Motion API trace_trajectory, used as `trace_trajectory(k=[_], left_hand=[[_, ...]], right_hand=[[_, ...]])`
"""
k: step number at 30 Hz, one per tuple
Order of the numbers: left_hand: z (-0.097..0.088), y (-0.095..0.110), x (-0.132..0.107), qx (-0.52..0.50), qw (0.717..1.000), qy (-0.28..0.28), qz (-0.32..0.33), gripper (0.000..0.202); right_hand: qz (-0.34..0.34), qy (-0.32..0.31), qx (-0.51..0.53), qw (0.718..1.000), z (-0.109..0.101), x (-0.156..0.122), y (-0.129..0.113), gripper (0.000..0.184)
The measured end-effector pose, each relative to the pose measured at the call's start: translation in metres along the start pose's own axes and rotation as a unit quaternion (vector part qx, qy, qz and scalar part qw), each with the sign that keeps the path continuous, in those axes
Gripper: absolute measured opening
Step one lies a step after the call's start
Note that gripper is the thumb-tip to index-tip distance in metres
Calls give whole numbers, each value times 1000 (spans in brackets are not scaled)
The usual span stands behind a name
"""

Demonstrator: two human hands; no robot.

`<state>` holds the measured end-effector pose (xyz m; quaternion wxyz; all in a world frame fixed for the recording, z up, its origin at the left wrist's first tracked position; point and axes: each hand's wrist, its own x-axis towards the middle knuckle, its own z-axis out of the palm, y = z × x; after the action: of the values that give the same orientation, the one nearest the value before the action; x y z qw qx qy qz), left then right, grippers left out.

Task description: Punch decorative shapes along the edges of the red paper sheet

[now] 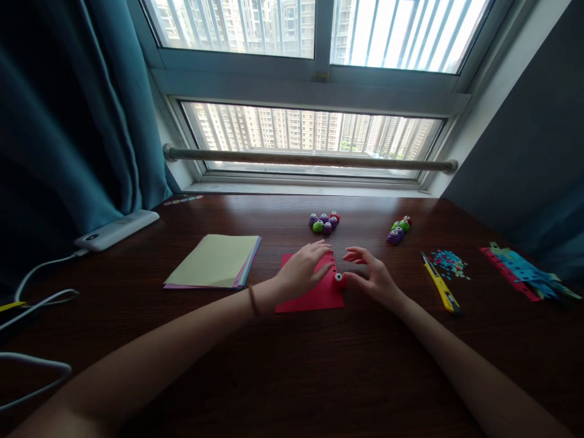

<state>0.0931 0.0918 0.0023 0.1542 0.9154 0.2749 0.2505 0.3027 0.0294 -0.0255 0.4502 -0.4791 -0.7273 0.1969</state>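
Both forearms reach in from the bottom of the view across the dark wooden table (292,371) toward a red sheet of paper (314,295) lying flat near its middle. Left hand (303,267) rests palm-down on the sheet, fingers spread and closed on nothing, pinning it. Right hand (371,277) sits at the sheet's right edge with its fingers loosely curled beside a small red punch (339,280) seated on that edge; whether the thumb actually presses it I cannot tell. A short row of holes (331,263) already runs along that edge above the punch, while the edge below it looks unpunched, so the work seems partly done. More punches wait in two clusters (325,222) (399,230) farther back, a stack of coloured paper (216,261) lies untouched at left, and a yellow utility knife (440,285), confetti (449,263) and punched strips (524,272) lie at right.
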Motion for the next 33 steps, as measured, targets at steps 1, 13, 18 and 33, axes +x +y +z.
trace_trajectory(k=[1,13,18,33], left_hand=[[-2,-2,-15,5,1000,-12,8,35],[0,-19,-53,69,988,-136,-5,55],[0,-19,-55,74,986,-152,-7,54],[0,-21,-55,78,986,-149,5,63]], right_hand=[[1,-23,10,1000,1,-1,-2,55],[53,-109,55,991,4,-4,2,59],[116,-54,89,988,-12,2,12,57],[206,209,5,956,-48,7,70,65]])
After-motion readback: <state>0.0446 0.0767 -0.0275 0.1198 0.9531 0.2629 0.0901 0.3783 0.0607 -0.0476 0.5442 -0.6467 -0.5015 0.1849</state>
